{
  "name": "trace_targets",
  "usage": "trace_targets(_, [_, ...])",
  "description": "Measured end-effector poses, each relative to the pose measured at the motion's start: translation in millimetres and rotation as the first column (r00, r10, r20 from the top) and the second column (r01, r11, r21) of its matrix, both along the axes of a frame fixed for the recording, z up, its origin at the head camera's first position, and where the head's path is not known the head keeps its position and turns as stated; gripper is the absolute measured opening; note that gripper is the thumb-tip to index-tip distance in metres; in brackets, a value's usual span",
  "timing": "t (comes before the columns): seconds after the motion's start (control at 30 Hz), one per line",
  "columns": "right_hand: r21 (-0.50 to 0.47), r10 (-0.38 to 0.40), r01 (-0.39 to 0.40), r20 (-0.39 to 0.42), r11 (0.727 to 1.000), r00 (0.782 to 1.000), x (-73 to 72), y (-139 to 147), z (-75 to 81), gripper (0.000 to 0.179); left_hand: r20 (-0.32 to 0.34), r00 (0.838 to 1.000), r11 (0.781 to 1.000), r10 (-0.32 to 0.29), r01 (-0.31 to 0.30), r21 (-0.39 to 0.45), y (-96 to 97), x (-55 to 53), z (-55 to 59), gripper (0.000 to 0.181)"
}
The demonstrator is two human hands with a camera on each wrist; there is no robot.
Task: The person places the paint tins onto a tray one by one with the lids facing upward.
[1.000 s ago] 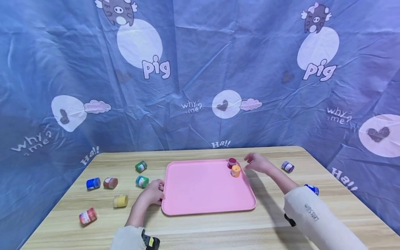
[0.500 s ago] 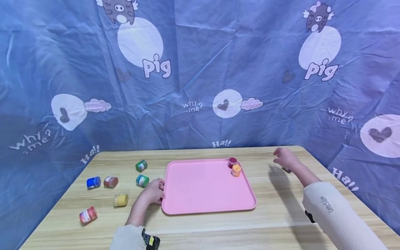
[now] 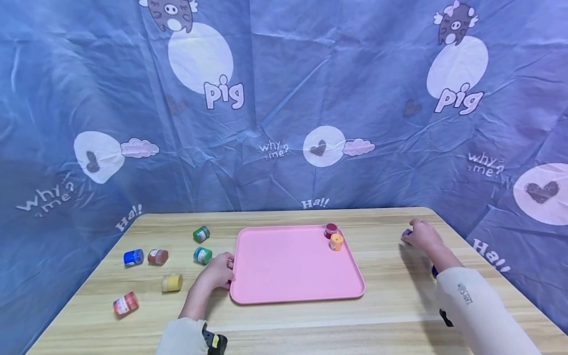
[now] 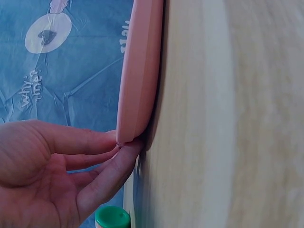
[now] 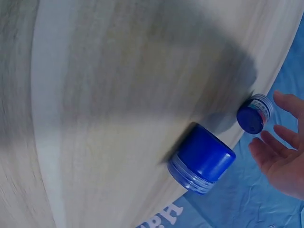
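My left hand (image 3: 218, 272) pinches the left rim of a pink tray (image 3: 288, 266); in the left wrist view the thumb and fingers meet at its edge (image 4: 135, 95). A maroon paint jar (image 3: 330, 230) and an orange paint jar (image 3: 336, 242) sit together in the tray's far right corner. Over at the right, my right hand (image 3: 426, 237) is at a dark blue-purple paint jar (image 3: 406, 235). In the right wrist view its fingers are spread around that jar (image 5: 254, 115), with a gap visible. A blue paint jar (image 5: 202, 159) lies closer to the wrist, mostly hidden by the sleeve in the head view.
Left of the tray lie several paint jars: dark green (image 3: 201, 234), lighter green (image 3: 202, 255), blue (image 3: 133, 257), brown-red (image 3: 158, 256), yellow (image 3: 172, 283) and red (image 3: 126, 303). A blue printed cloth (image 3: 275, 108) hangs behind the wooden table (image 3: 310, 328).
My right hand has moved right from beside the tray's far right corner, then down to the dark blue-purple paint jar. My left hand and the tray have stayed in place.
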State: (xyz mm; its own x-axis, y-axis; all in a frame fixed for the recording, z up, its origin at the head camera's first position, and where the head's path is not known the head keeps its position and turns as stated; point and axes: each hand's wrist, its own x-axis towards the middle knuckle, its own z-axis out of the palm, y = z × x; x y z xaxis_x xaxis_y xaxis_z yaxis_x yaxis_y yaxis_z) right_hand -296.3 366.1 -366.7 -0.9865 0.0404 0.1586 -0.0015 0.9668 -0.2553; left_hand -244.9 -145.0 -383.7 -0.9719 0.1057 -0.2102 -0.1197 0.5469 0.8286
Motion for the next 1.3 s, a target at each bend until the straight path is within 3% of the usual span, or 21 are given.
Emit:
trace_targets(0.3, [-0.024,-0.029,0.029,0.022,0.999,0.999,1.8,-0.7,-10.3,0.045,-0.003,1.000,1.000,0.005,-0.005,0.011,0.1,0.5,-0.2,0.048])
trace_targets(0.67, [-0.038,-0.031,0.028,-0.076,0.999,0.997,3.3,2.5,-21.8,0.040,-0.024,1.000,1.000,-0.005,0.005,-0.009,1.4,2.0,-0.8,0.046])
trace_targets(1.3, [0.008,0.004,-0.003,-0.097,1.000,0.995,2.7,-1.3,-19.4,0.029,-0.020,1.000,1.000,-0.002,0.002,-0.009,0.9,1.2,-0.6,0.047])
